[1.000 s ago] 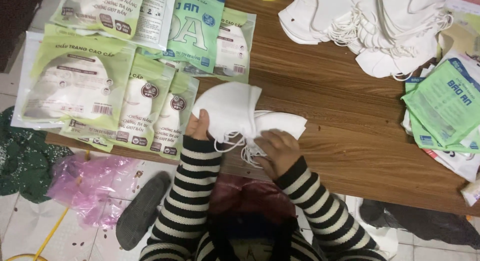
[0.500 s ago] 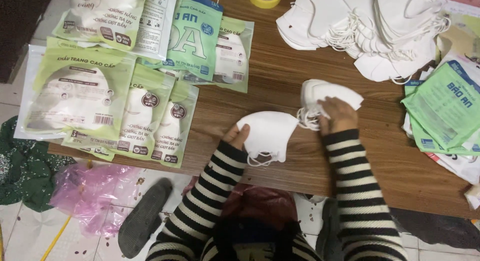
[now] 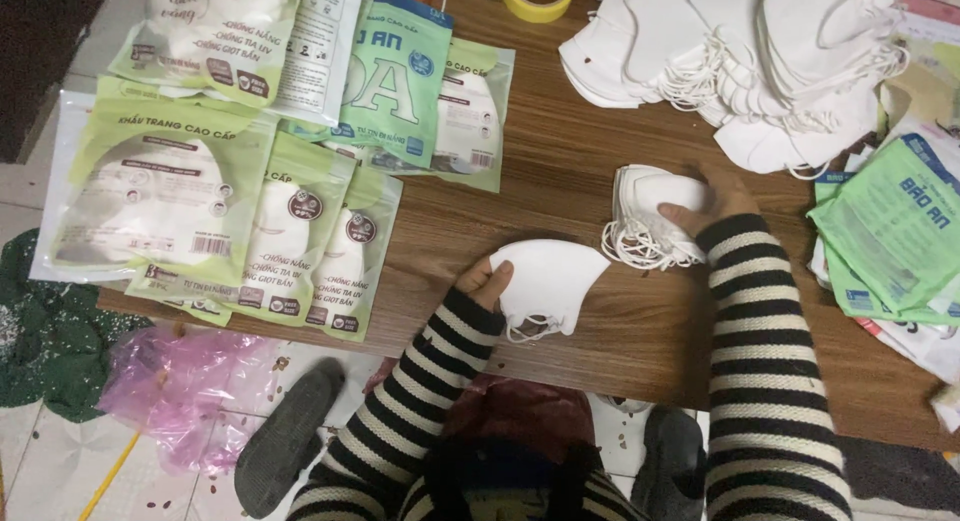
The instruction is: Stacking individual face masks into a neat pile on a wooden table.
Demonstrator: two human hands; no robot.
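White folded mask [image 3: 548,281] pinched by left hand [image 3: 484,279], right hand [image 3: 712,199] grasping small mask stack [image 3: 652,209]

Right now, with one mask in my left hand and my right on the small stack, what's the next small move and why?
Probably carry the single white mask in the left hand over onto the small stack of masks under the right hand. The mask lies apart from the stack on the wooden table, and the stack looks held steady.

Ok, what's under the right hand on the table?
A small stack of folded white masks, ear loops spilling toward the left, lies under the right hand on the wooden table. The hand covers the stack's right end, so the count cannot be told.
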